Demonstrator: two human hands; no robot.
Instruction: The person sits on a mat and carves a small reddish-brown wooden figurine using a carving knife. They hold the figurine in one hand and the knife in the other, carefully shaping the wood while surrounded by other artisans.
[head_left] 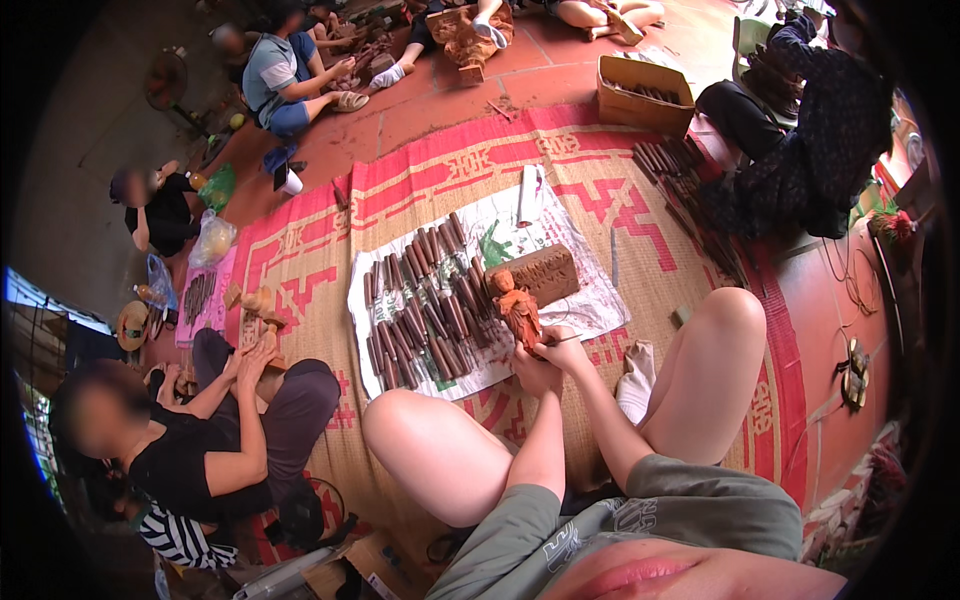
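Observation:
A reddish-brown carved wooden figurine (518, 312) stands nearly upright in front of me, leaning a little to the left. My left hand (536, 371) is closed around its lower end. Close against the figurine's base, my right hand (565, 347) pinches a thin dark tool with a slender shaft; its tip and exact kind are too small to make out. Just beyond the figurine lies a brown carved wooden block (548, 276). To the left, several dark-handled carving tools (425, 300) lie in rows on a white printed sheet (590, 290).
The sheet lies on a red and tan woven mat (320, 310). A rolled white item (531, 195) rests at its far edge. Beyond stands a yellowish box (640, 95). A person (215, 440) sits close on my left, another (820, 120) at the far right, beside more tools (690, 210).

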